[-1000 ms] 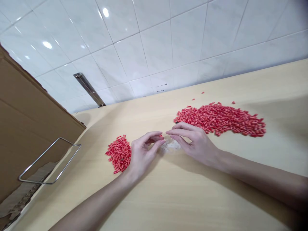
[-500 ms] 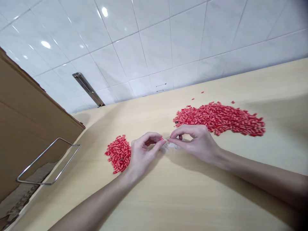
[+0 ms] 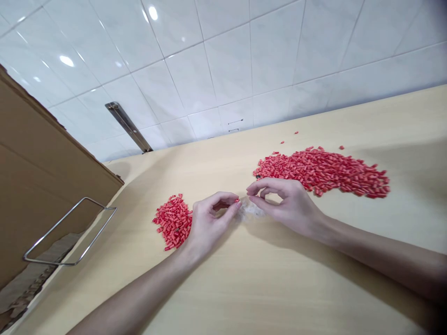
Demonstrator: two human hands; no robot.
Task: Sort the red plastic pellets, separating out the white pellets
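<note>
My left hand is closed in a pinch on a small red tube held between thumb and forefinger. Only its end shows at the fingertips. Facing it, my right hand has thumb and forefinger curled with a narrow gap between the tips, and I see nothing in them. Below the fingertips lies a little heap of whitish, see-through bits on the table. A smaller pile of red tubes sits beside my left hand. Beyond my right hand spreads a larger pile of red tubes.
The pale wooden table meets a tiled wall. At the left stands a brown cardboard box, with a bent wire frame before it. A metal bar leans at the wall. Some loose red tubes lie near the back.
My right thumb and forefinger have parted slightly and drawn a little away from my left fingertips. My left hand keeps its pinch, and the red tube's end shows more clearly.
</note>
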